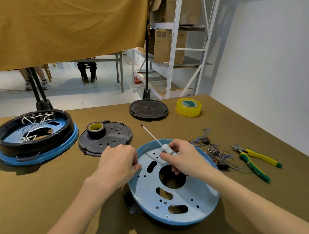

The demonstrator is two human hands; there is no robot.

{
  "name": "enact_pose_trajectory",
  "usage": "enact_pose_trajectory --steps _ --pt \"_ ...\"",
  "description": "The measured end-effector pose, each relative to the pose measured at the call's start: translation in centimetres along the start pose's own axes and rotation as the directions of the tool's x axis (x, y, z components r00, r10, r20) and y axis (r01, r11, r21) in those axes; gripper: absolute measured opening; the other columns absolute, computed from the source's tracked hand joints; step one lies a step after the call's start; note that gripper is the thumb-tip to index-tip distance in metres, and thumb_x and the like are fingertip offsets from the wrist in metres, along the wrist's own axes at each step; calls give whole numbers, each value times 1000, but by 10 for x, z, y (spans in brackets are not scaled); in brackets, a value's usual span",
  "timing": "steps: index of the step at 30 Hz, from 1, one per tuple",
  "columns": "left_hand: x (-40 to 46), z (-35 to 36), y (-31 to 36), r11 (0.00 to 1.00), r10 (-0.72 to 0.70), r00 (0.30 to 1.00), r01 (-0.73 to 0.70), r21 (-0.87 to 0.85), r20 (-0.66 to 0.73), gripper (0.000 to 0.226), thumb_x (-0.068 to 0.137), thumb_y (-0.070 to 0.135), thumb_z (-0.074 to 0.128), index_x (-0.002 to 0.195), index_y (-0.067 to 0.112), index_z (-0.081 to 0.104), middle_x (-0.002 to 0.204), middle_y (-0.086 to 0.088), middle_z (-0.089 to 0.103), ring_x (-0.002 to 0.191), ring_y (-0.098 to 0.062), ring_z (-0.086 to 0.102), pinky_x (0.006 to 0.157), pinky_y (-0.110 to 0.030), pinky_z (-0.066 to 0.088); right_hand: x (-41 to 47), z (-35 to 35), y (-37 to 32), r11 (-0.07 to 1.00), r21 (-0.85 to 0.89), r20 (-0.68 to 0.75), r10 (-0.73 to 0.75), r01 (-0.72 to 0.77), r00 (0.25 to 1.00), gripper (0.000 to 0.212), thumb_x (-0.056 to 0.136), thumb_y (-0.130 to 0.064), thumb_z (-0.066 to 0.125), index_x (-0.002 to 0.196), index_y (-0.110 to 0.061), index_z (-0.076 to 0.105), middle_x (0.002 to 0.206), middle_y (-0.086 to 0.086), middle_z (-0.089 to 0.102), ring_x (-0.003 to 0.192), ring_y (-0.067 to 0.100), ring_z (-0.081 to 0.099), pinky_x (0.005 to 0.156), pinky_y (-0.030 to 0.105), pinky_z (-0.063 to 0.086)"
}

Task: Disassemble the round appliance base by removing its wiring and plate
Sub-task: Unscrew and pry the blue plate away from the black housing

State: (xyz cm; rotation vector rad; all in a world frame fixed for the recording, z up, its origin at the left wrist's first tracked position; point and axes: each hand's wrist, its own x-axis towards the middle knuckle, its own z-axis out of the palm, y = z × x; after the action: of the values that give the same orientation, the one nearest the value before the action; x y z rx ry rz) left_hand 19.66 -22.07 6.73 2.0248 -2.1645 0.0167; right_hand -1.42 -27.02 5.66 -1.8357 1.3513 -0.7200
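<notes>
Here, blue plate [195, 193] sits near centre of surface [30, 199], tilted on black part beneath. Left hand [118, 162], fingers curled, pinches plate's left rim. Right hand [182, 156] grips white screwdriver [158, 143] handle, shaft pointing up and away, tip off plate. Removed wiring [214, 150] lies just right of plate, pliers [254, 161] beyond. Second base [34, 136] at far left, white wires inside. Step, likely: freeing plate. Next move calls for seating tip in remaining screw near front rim.

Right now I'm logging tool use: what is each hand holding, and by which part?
Right hand grips the screwdriver by its white handle. Left hand grips the blue plate at its rim.
</notes>
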Motion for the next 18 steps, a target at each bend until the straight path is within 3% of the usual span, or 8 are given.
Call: enact_pose_trajectory --steps 4,7,10,13,15,18 --pt "0 -1 -4 998 0 999 4 -61 54 19 90 54 70 100 39 71 94 16 64 84 -8 59 73 -29 52 1 9 7 1000 -6 -15 -15 15 1000 20 90 -28 77 89 -17 60 63 -7 65 50 13 62 48 26 53" --pt "2 -4 -9 997 1 997 5 -79 75 4 90 44 70 91 43 74 102 18 69 89 -9 62 68 -27 49 -1 10 8 999 -6 -58 -45 44 997 20 87 -26 80 87 -16 62 64 -6 64 49 12 60 46 24 47" --pt "3 0 -8 999 -3 1000 4 -39 23 7 92 42 70 89 38 74 94 16 71 85 -11 63 69 -29 45 -2 9 6 993 84 -90 -81 88 993 18 86 -23 81 89 -13 67 73 4 68 49 14 59 45 23 46" --pt "4 6 -3 1000 -3 999 4 27 -44 24 94 55 64 85 33 64 76 13 61 77 -15 59 70 -33 40 0 6 5 990 105 -116 -86 98 990 17 86 -23 81 92 -12 68 83 10 71 51 10 59 46 23 46" --pt "4 9 -1 999 2 999 1 43 -48 28 94 58 62 83 33 59 72 13 55 74 -14 56 71 -33 39 1 7 7 996 52 -117 -64 71 991 18 86 -24 81 94 -13 69 85 8 71 55 10 59 51 30 51" --pt "3 7 -3 1000 6 1000 -6 0 -20 20 92 55 66 92 35 65 83 14 61 78 -13 58 68 -30 42 1 9 10 997 28 -132 -61 66 989 18 86 -25 80 95 -16 69 87 5 72 62 16 61 64 40 54"
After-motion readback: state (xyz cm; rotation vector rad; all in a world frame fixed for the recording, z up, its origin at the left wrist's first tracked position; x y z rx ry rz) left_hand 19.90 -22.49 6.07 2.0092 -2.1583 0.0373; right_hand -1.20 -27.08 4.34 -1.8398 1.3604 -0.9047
